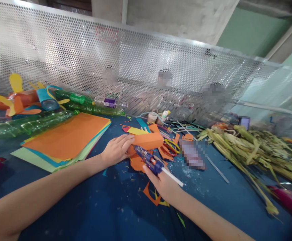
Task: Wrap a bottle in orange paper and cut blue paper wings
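In the head view my right hand (164, 184) is closed around a dark blue hot glue gun (148, 159). A white glue stick (173, 177) juts from its rear, toward me. My left hand (118, 150) grips a folded piece of orange paper (148, 140) at its left end, with the fingers on top. The glue gun's nozzle points at the orange paper close to my left fingers; whether it touches is hidden. Orange paper scraps (151, 194) lie below and beside my right hand.
A stack of coloured paper (60, 137) lies left, with green plastic bottles (32, 125) and paper-decorated bottles (26, 97) behind. Dried corn husks (256, 150) cover the right side. A perforated metal screen (140, 60) spans the back. A purple bottle (289, 199) lies far right.
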A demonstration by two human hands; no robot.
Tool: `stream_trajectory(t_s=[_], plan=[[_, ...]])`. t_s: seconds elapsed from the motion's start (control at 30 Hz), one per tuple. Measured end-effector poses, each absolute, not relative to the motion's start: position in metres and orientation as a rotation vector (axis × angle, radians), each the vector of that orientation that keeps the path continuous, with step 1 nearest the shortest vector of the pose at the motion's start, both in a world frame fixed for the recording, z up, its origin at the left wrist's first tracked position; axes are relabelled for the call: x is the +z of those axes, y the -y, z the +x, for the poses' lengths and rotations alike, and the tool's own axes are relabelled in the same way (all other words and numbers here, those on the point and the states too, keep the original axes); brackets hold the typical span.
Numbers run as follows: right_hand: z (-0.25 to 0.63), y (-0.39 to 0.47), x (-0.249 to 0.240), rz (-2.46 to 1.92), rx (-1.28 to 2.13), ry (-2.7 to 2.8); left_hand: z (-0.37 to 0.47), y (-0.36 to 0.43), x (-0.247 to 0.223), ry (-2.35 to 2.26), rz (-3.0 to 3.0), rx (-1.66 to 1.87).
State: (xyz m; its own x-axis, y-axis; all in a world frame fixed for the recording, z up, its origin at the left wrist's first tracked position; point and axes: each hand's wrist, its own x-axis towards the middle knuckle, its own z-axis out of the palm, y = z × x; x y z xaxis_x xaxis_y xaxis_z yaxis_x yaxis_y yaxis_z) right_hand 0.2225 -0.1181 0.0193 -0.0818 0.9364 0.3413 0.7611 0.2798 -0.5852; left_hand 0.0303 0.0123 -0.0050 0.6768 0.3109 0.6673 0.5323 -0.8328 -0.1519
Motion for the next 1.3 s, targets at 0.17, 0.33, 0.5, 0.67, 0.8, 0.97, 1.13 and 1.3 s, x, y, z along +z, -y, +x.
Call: stream_trajectory(t_s=[0.17,0.33,0.5,0.67,0.8,0.97,1.13,1.3], plan=[[0.2205,0.1190,0.0221,-1.554,0.365,1.875,0.0307,-0.0124,-0.0052,0.667,-2.562,-0.949],[0.2223,0.1182,0.0204,-1.551,0.302,1.884,0.0313,-0.0117,-0.0053,0.663,-2.532,-0.944],[0.2272,0.1180,0.0179,-1.573,0.225,1.876,0.0317,-0.0114,-0.0036,0.651,-2.493,-0.968],[0.2292,0.1172,0.0196,-1.565,0.204,1.832,0.0314,-0.0119,-0.0024,0.645,-2.479,-0.985],[0.2300,0.1159,0.0198,-1.597,0.256,1.829,0.0317,-0.0125,-0.0034,0.643,-2.489,-0.984],[0.2275,0.1166,0.0186,-1.591,0.288,1.871,0.0321,-0.0124,-0.0050,0.650,-2.479,-0.977],[0.2241,0.1182,0.0185,-1.562,0.330,1.898,0.0311,-0.0121,-0.0048,0.639,-2.503,-0.948],[0.2259,0.1181,0.0168,-1.587,0.332,1.880,0.0307,-0.0119,-0.0048,0.641,-2.512,-0.950]])
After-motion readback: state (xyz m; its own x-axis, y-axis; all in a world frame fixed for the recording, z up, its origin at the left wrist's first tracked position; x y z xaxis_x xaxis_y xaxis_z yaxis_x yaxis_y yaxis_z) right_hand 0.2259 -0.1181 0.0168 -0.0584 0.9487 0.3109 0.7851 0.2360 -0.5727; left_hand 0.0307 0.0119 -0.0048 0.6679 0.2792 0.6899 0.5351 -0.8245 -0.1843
